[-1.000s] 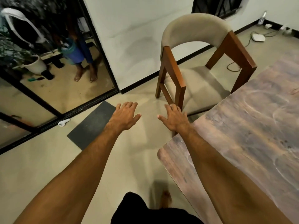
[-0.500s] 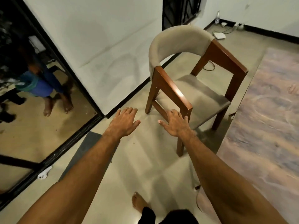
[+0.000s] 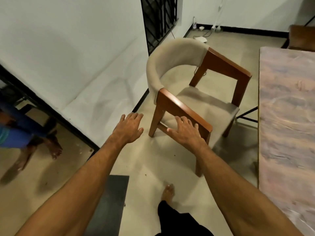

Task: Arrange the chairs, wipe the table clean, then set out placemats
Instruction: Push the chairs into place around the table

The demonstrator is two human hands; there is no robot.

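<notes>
A wooden armchair with a curved beige back and beige seat stands on the floor, its front facing the table on the right. My right hand is spread, fingers straight, at the near wooden armrest; whether it touches the wood I cannot tell. My left hand hovers open to the left of the chair, above the floor and apart from it. The table top is mottled brown and pink, with nothing on the part I see.
A white wall and a barred window lie behind the chair. A glass door at left reflects a person's legs. A dark mat lies on the floor near my bare foot. Cables and a white device sit in the far corner. Another chair stands beyond the table.
I have stepped closer and turned right; the chair now sits nearer the middle of view. My right hand has come up to the near armrest. Both hands stay spread.
</notes>
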